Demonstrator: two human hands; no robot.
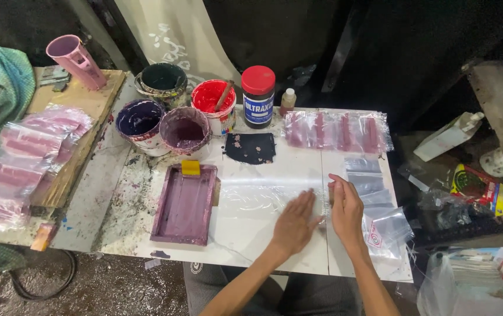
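Both hands lie flat and open, left hand and right hand side by side on one clear plastic bag, right of the purple printing frame; four paint buckets stand behind that frame.

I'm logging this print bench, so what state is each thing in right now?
Left hand: open, flat on the clear plastic sheet.
Right hand: open, edge-on at the sheet's right end.
Screen frame: lying flat, purple-stained, yellow squeegee at its top.
Red paint tub: uncovered, stick standing in it.
Purple paint tub: uncovered.
Dark jar: upright, red lid on.
Printed bags: laid in a row.
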